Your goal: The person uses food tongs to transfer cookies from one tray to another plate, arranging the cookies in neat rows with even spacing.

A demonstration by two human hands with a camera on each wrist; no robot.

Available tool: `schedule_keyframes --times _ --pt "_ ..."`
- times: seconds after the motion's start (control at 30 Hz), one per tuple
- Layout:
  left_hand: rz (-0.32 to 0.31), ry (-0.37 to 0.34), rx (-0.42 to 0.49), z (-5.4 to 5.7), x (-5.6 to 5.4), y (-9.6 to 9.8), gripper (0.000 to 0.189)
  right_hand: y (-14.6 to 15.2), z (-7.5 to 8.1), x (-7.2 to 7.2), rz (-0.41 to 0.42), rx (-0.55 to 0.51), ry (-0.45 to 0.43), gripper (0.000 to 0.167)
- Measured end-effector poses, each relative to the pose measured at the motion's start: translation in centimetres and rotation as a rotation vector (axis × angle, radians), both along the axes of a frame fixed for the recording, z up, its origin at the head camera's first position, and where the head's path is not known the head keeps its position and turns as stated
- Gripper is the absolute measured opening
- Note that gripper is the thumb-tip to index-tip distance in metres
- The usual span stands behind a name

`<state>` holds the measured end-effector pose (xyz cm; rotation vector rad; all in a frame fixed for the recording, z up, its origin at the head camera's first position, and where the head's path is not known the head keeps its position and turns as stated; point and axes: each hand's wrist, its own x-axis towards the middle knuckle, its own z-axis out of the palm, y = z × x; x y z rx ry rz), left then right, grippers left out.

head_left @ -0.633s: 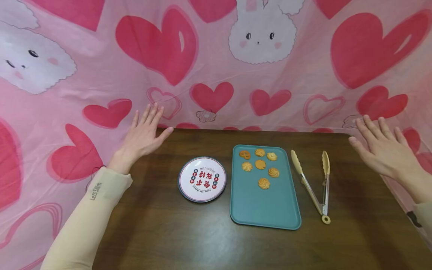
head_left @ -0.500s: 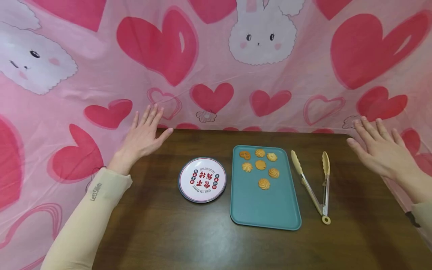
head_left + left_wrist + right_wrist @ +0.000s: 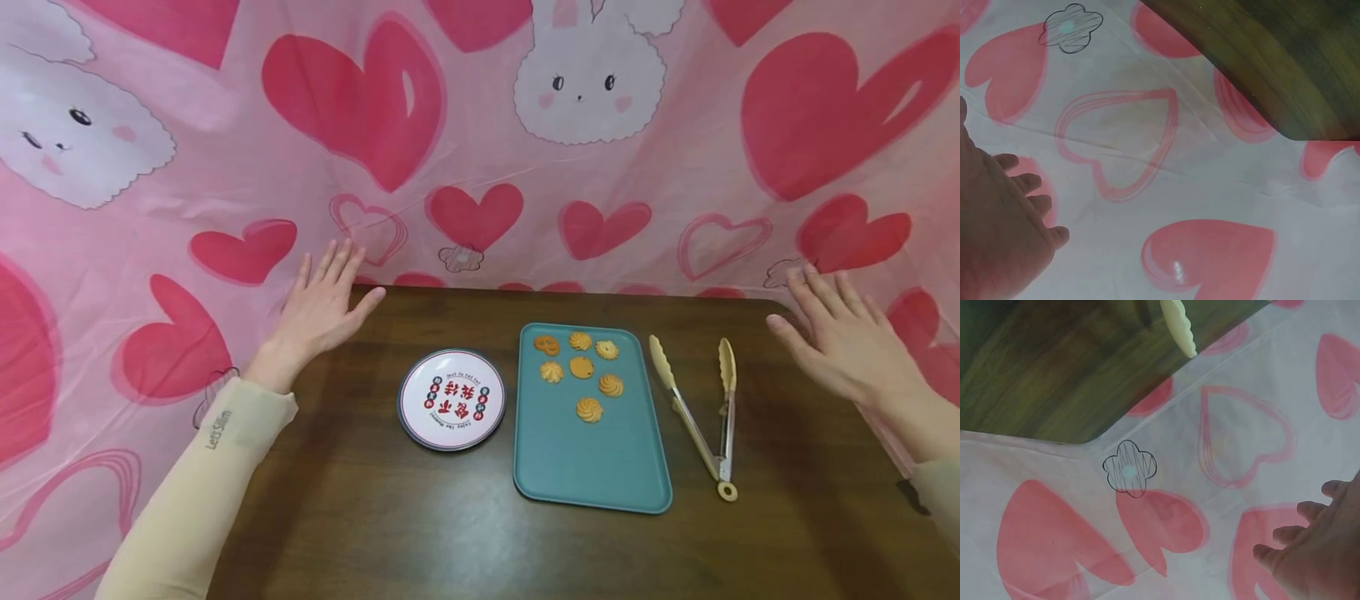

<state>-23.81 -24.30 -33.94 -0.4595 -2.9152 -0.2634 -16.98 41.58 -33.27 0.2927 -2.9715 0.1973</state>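
My left hand (image 3: 318, 308) is held up at the left of the table with straight fingers and thumb spread, holding nothing. The right hand (image 3: 855, 342) is raised the same way at the far right, beside a pair of tongs (image 3: 693, 417) that lies spread apart with cream tips. Between the hands sit a round white plate (image 3: 452, 400) with red lettering and a dark rim, and a teal tray (image 3: 592, 467). Several cookies (image 3: 588, 409) and one pretzel-shaped piece (image 3: 547, 345) lie in the tray's far half. Both wrist views show the hands (image 3: 1010, 225) (image 3: 1316, 544) touching nothing.
The brown wooden table (image 3: 450, 533) ends at a pink curtain (image 3: 465, 133) printed with hearts and rabbits, which hangs along its back and sides. In the right wrist view, a tong tip (image 3: 1179, 328) shows near the table's edge.
The right hand has shifted slightly left and down. The left hand sits slightly lower at the fingertips. Plate, tray, cookies and tongs stay where they were, apart from a slight shift of the view.
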Motion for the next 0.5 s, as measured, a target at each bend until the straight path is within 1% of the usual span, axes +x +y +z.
schedule_keyframes --times 0.13,0.2,0.3,0.4,0.5 --pt "0.014 0.001 0.014 -0.6 0.1 0.1 0.081 -0.5 -0.6 0.2 0.015 -0.075 0.063 0.076" --pt "0.016 -0.004 0.027 -0.8 0.2 0.2 0.079 -0.8 -0.9 0.3 0.015 -0.114 0.114 0.078" --pt "0.013 0.013 0.048 -1.3 0.4 0.5 0.074 -1.6 -1.4 0.5 -0.01 -0.173 0.188 0.081" --pt "0.012 0.058 0.072 -2.0 0.5 0.8 0.069 -2.6 -2.0 0.7 -0.068 -0.221 0.206 0.085" --pt "0.017 0.095 0.088 -2.9 0.7 1.0 0.063 -3.6 -2.6 1.1 -0.122 -0.234 0.187 0.092"
